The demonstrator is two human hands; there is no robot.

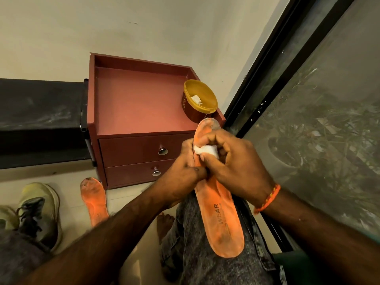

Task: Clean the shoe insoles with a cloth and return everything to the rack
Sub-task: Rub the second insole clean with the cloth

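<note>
An orange insole (pixel 221 219) lies along my right thigh, its dirty toe end pointing up toward the cabinet. My left hand (pixel 185 171) grips its left edge near the middle. My right hand (pixel 234 163) holds a small white cloth (pixel 206 150) bunched in its curled fingers and presses it on the insole's upper half. A second orange insole (pixel 93 199), grimy at the toe, lies on the floor at the left. Beside that one sits a pale yellow-green shoe (pixel 40 210) with dark laces.
A maroon two-drawer cabinet (pixel 139 103) stands ahead against the wall, with an open yellow tub (pixel 199 99) holding white wipes on its right corner. A dark shelf (pixel 39 112) is at the left. A dark-framed glass door (pixel 308 112) runs along the right.
</note>
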